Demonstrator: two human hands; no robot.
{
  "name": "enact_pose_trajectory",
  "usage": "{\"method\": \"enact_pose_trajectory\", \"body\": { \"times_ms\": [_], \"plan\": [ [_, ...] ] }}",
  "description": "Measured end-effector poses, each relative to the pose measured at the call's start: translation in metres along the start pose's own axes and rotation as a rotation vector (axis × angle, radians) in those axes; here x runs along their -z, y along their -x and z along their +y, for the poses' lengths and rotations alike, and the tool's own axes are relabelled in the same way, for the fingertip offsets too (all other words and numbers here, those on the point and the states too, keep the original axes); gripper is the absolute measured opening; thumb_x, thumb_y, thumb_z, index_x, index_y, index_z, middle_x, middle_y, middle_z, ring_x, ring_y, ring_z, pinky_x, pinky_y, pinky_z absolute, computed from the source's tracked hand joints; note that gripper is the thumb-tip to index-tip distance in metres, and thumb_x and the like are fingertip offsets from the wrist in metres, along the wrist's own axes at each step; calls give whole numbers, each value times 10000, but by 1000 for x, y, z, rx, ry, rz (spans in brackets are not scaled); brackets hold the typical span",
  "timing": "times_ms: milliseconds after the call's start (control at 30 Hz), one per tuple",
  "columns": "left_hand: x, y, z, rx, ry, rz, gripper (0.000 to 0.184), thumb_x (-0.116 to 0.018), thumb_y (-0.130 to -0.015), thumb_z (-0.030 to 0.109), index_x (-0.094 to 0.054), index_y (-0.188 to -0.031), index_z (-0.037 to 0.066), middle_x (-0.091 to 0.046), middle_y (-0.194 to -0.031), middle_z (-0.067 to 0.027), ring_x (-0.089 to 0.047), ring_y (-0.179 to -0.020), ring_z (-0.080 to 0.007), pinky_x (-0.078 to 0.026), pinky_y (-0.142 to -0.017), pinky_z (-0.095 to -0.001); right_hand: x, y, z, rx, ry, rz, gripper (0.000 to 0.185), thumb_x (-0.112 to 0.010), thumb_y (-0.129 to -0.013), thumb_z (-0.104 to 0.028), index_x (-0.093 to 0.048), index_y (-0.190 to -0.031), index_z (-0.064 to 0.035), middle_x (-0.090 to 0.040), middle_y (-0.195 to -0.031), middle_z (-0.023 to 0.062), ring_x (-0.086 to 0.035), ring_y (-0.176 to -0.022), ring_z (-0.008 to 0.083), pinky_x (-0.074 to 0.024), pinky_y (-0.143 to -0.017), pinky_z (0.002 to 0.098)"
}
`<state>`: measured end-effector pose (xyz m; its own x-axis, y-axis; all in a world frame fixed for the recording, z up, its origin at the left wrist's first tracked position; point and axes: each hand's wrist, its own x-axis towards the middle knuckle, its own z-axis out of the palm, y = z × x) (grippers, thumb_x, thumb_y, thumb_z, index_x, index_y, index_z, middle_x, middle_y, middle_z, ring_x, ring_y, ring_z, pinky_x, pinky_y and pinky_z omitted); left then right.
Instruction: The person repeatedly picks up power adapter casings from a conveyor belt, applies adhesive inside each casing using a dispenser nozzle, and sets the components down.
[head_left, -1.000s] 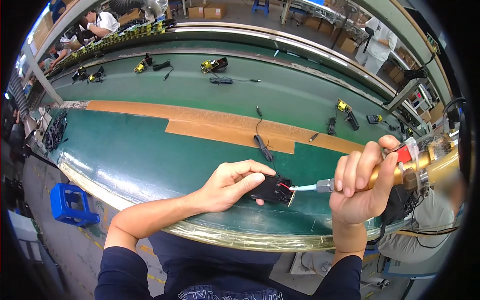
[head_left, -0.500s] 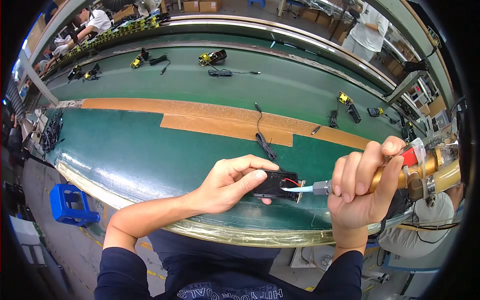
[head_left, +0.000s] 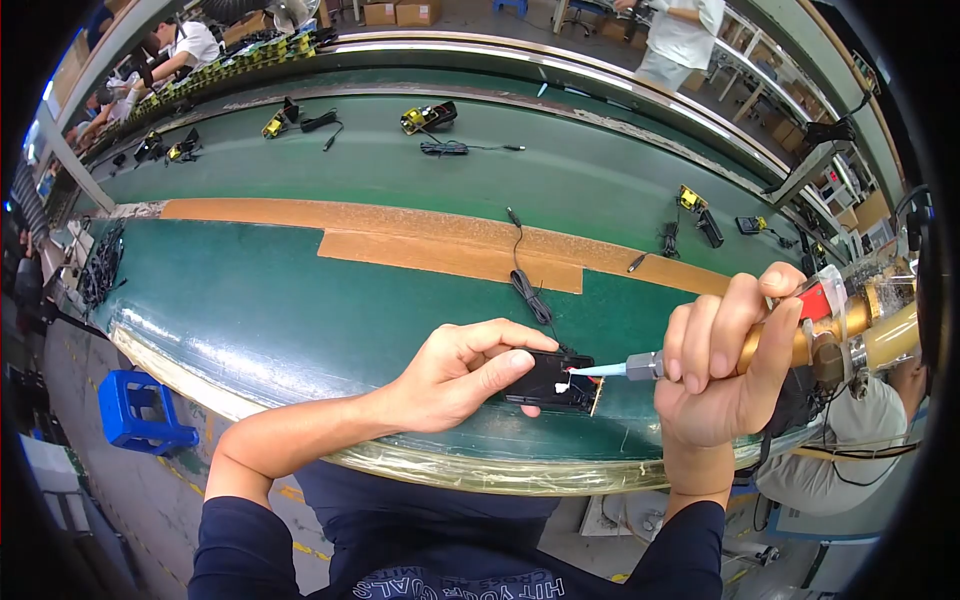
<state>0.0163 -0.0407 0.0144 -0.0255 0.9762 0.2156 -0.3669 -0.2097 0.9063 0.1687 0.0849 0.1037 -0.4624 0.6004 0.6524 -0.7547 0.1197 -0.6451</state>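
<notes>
Left hand [head_left: 462, 376]: grasps black rectangular plastic casing [head_left: 544, 378], apparently steadying it.
Casing: over glossy green bench [head_left: 290, 320], wired end rightward, presumably for access.
Pale-blue tapered nozzle [head_left: 603, 370]: tip at casing.
Right hand [head_left: 722, 365]: clenched round gold cylindrical metal tool [head_left: 822, 328], likely for aim.

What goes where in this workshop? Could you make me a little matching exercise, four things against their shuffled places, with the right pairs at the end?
Things
1. Black rectangular plastic casing
2. Pale blue tapered nozzle
3. Bright blue plastic stool
4. Heap of thin black cables

Places
A. On the grey floor, at the picture's left
B. Gripped by the person's bare left hand
C. At the left end of the smooth green bench
D. Ahead of the bare right hand, its tip at the casing

Right pairs: 1-B, 2-D, 3-A, 4-C
</notes>
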Motion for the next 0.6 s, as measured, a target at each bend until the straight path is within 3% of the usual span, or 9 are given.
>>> {"method": "enact_pose_trajectory", "body": {
  "times_ms": [300,467,533,567,600],
  "plan": [
    [8,0,5,73,17,36,240,-458,-954,45,-529,-1166,-43,-621,-965,-154,-646,-713,-191,-542,-708,-262,-7,-1,7,23,9,4,250,-351,-1012,-263,-415,-1148,-63,-360,-563,-38,-296,-378,30,-292,-359,189],
    [30,-48,13,268,-103,102,277,-481,-967,176,-546,-1140,-31,-610,-987,-161,-642,-730,-185,-546,-695,-270,-13,-6,7,25,15,27,247,-351,-1011,-256,-409,-1151,-61,-356,-563,-41,-285,-377,28,-285,-355,187],
    [37,-81,-1,99,8,123,331,-478,-970,214,-509,-1199,-23,-595,-1039,-161,-639,-786,-190,-529,-712,-262,-14,-5,7,20,9,42,244,-355,-1010,-256,-410,-1152,-66,-355,-554,-37,-291,-375,38,-293,-358,194],
    [42,-98,-6,54,122,107,405,-476,-970,253,-443,-1281,-4,-558,-1139,-180,-611,-928,-203,-509,-773,-271,-14,-5,6,9,17,62,240,-360,-1009,-257,-410,-1153,-71,-354,-545,-33,-297,-373,48,-300,-361,202],
    [48,-116,-12,28,20,145,451,-501,-954,279,-418,-1307,9,-531,-1184,-192,-581,-998,-220,-497,-810,-292,-13,-6,6,-2,26,81,236,-364,-1008,-257,-411,-1153,-76,-353,-536,-29,-304,-371,57,-307,-365,209]
  ]
}}
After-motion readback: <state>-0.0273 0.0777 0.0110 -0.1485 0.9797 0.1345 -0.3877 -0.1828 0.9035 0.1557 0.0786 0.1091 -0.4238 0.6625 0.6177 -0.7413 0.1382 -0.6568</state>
